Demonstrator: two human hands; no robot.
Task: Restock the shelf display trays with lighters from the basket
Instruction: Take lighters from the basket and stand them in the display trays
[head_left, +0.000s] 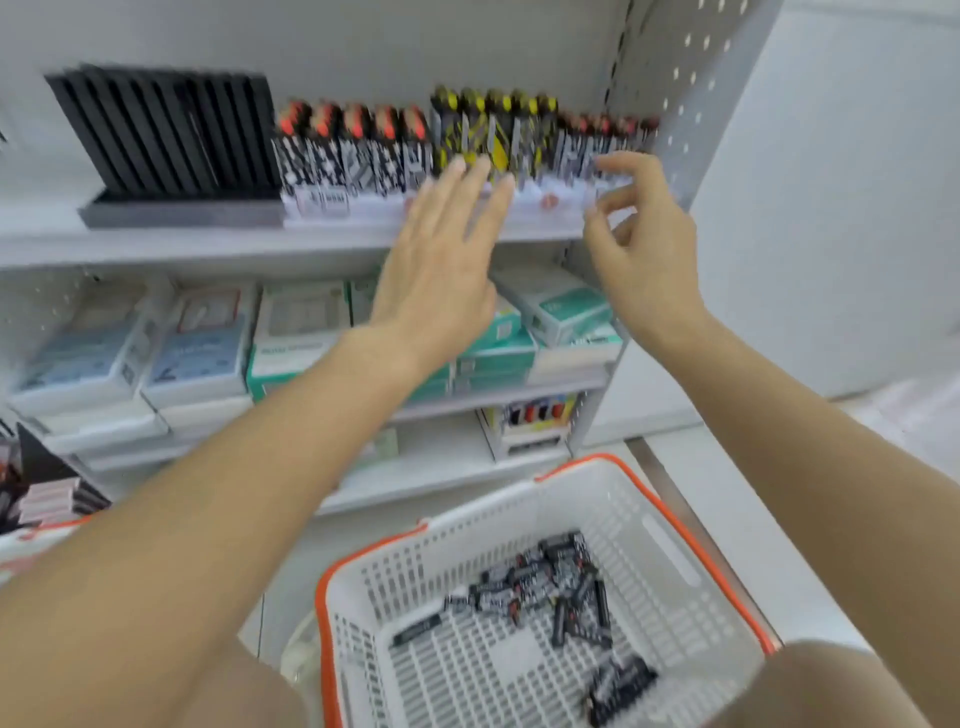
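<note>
1. Both arms are up at the top shelf (218, 244), reaching toward the row of lighters standing in the display trays (415, 205) along its front edge.
2. The left hand (441, 254) is flat, fingers straight and close together, with the fingertips (470, 169) in front of the yellow-and-black lighters (493, 132) near the middle of the row. Touching them or just short? The blur hides it.
3. The right hand (641, 244) hangs at the right end of the same shelf, fingers loosely curled, thumb and forefinger apart, nothing between them.
4. Orange-topped lighters (353, 148) fill the tray left of the yellow ones; a black slotted rack (161, 135) sits toward the shelf's left end.
5. Down below, the white basket (670, 566) with its orange rim sits on the floor in front of the unit, and loose dark lighters (540, 582) lie scattered across its bottom.
6. On the middle shelf, boxed goods (296, 332) are stacked in piles behind the forearms.
</note>
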